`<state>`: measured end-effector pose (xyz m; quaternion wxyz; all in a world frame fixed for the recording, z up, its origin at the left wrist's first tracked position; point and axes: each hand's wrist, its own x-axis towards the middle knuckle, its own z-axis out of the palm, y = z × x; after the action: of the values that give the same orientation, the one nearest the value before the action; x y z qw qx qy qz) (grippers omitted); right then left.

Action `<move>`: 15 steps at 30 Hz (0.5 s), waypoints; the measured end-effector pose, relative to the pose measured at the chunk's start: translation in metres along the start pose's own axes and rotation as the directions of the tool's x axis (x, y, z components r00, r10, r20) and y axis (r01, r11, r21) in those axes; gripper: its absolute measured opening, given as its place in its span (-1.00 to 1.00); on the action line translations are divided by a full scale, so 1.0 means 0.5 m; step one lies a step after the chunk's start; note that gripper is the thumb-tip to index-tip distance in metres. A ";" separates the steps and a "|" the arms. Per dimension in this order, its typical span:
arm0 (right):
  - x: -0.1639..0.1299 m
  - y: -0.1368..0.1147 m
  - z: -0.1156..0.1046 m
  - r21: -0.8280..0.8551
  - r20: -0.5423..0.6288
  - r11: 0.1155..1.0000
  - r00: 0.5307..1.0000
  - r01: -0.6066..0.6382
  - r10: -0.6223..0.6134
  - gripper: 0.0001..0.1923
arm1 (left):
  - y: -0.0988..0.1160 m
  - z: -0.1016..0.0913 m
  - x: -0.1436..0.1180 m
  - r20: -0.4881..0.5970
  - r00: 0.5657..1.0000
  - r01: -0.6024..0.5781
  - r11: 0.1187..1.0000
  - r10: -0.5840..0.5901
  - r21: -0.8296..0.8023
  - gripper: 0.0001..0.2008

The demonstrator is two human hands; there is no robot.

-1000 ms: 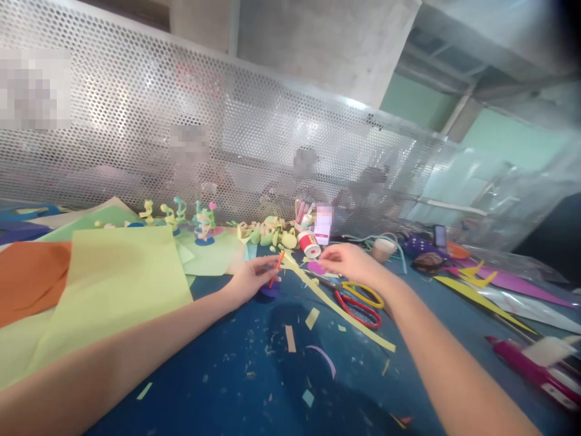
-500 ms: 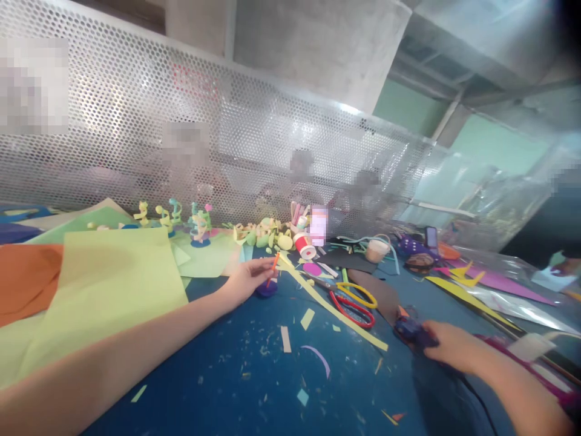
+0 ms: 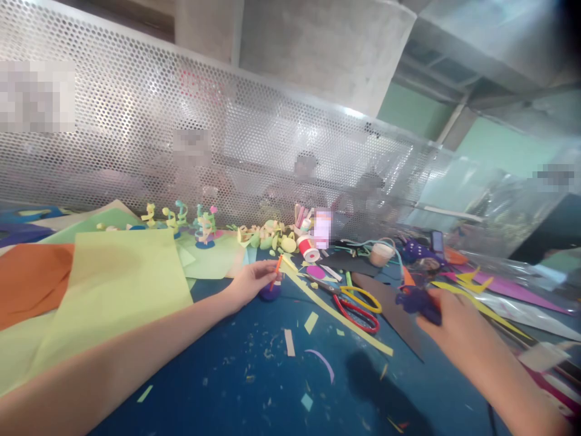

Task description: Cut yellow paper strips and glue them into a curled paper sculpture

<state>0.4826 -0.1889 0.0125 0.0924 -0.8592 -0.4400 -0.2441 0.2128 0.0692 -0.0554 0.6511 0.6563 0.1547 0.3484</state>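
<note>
Paper scraps were scattered over the blue tabletop [image 3: 236,375]. The left hand [image 3: 247,281] was stretched out near the middle of the scene, its grip pinched on a thin orange stick [image 3: 275,272] that was held tilted, with its lower end at a small purple disc [image 3: 270,293] lying just beside the fingertips. The right hand [image 3: 447,315] was raised at the right, its grip closed around a dark purple tool [image 3: 417,300]; what kind of tool it was could not be told through the blur. Between the two hands, scissors [image 3: 356,303] with red and yellow handles were lying flat, and a long yellow strip [image 3: 336,315] was laid slantwise just beside them. A dark sheet [image 3: 385,309] was spread under the raised right hand. At the left, a pale green sheet [image 3: 122,278] was laid partly over an orange sheet [image 3: 31,278]. Small paper figures [image 3: 204,221] were ranged at the far edge, before a perforated metal screen [image 3: 136,133]. A red and white tube [image 3: 311,248] was lying near them, and purple and yellow offcuts [image 3: 490,284] were spread at the far right.
</note>
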 end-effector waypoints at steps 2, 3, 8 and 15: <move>0.011 -0.015 -0.010 -0.054 0.017 0.999 1.000 0.005 -0.004 -0.67 | 0.002 0.000 0.001 0.006 1.000 -0.015 1.000 0.015 -0.010 -0.59; 0.016 -0.020 -0.012 -0.039 0.021 0.999 1.000 -0.005 0.006 -0.67 | 0.002 0.000 0.001 0.010 1.000 -0.019 1.000 0.019 -0.020 -0.59; 0.025 -0.078 -0.019 0.453 0.181 0.884 0.983 -0.114 0.034 -0.69 | 0.005 0.000 0.000 -0.011 1.000 -0.009 0.999 0.009 -0.048 -0.63; 0.016 -0.301 -0.007 0.901 0.213 0.413 0.966 -0.136 -0.148 -0.64 | 0.015 -0.002 -0.006 -0.187 0.981 0.023 0.995 -0.042 -0.100 -0.73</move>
<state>0.3648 -0.0946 0.0110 0.4839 -0.6935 -0.5128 0.1480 0.2081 0.0674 -0.0489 0.6702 0.5852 0.2094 0.4056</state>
